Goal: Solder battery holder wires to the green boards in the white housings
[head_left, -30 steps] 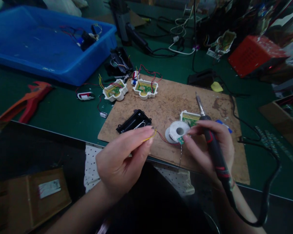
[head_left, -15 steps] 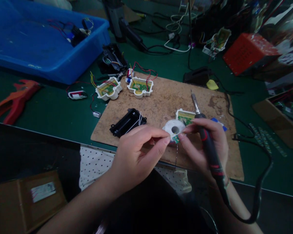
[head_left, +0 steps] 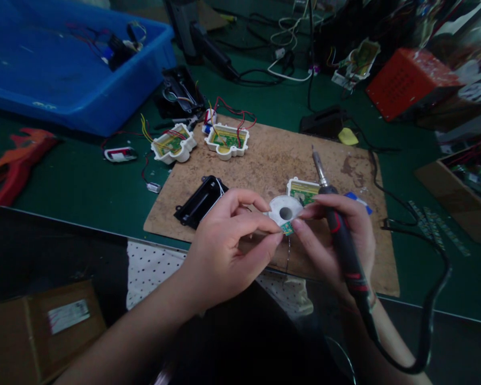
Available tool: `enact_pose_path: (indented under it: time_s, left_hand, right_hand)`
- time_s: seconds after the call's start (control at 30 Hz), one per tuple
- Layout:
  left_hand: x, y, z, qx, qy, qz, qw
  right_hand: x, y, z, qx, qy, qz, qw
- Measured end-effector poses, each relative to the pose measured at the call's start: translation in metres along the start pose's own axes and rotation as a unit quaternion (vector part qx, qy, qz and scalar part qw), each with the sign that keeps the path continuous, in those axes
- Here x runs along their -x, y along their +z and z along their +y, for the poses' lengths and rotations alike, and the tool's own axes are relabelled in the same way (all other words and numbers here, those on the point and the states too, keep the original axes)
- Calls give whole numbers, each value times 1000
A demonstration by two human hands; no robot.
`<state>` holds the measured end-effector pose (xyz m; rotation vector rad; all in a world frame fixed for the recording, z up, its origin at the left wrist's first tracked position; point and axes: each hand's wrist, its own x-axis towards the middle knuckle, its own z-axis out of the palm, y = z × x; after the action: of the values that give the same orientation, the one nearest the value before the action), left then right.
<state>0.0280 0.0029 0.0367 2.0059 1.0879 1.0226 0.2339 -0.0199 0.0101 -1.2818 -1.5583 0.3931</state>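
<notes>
A small green circuit board (head_left: 287,229) is pinched at its left edge between the thumb and fingers of my left hand (head_left: 228,251). My right hand (head_left: 324,251) grips a soldering iron (head_left: 339,230), its tip pointing up and away from the board. The right thumb and fingertips also meet the board's right side. Just behind the board lies a white spool (head_left: 276,206), partly covered by my fingers; a thin solder wire (head_left: 289,254) hangs below. Beyond the spool sits a white housing (head_left: 294,182) with a green board inside. Left of my left hand lies a black case (head_left: 192,206).
A brown work board (head_left: 272,155) bears two more wired white housings (head_left: 228,143). Left are a blue bin (head_left: 104,107) and orange-red pliers (head_left: 20,166). A red box (head_left: 401,85) and a carton (head_left: 457,195) stand right. The iron's cable (head_left: 433,299) loops beside my right forearm.
My left hand's fingers have spread and shifted slightly at the small circuit board, which is tilted differently. The right hand and soldering iron stay nearly still. The view has shifted a little.
</notes>
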Motion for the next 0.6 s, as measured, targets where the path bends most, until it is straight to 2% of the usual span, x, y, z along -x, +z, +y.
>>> enact_pose_path:
  time_s: [0.27,0.43,0.5,0.6]
  left_hand:
    - [-10,-3,-7,72,5,-104,992]
    - [-12,-4,-8,69,-4,-127,990]
    - [-12,-4,-8,65,-4,-130,989]
    - [-12,-3,-9,70,-8,-131,989]
  right_hand:
    - [2,-1,3,6,5,3,1000]
    - [4,0,3,7,10,8,1000]
    - [5,1,2,-11,27,30,999]
    - [6,2,0,-33,40,112,992]
